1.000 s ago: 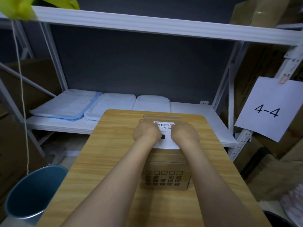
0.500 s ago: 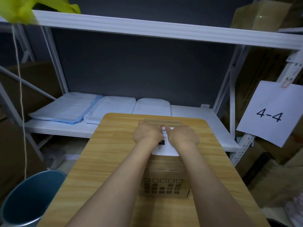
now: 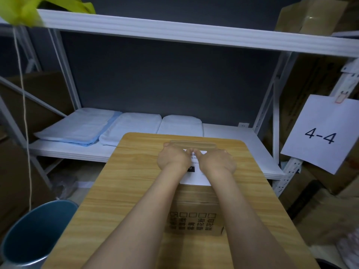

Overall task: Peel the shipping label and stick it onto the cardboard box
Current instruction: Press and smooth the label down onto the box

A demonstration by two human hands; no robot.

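A brown cardboard box point(image 3: 194, 206) with printed characters on its near face stands on the wooden table point(image 3: 126, 191). A white shipping label point(image 3: 195, 181) with a barcode and a black block lies on the box's top. My left hand point(image 3: 172, 159) and my right hand point(image 3: 216, 162) rest palm down on the label, side by side. Their fingertips meet near the far edge of the box. The hands cover most of the label; only its near strip and a sliver between them show.
A blue-grey bin point(image 3: 33, 230) stands on the floor left of the table. Behind the table a white rack shelf point(image 3: 233, 136) carries folded pale towels point(image 3: 87, 129). A paper sign reading 4-4 point(image 3: 320, 133) hangs at the right, with cardboard stacked behind it.
Both hands have flattened and slid toward the far edge of the label, thumbs spreading outward. The box has not shifted.
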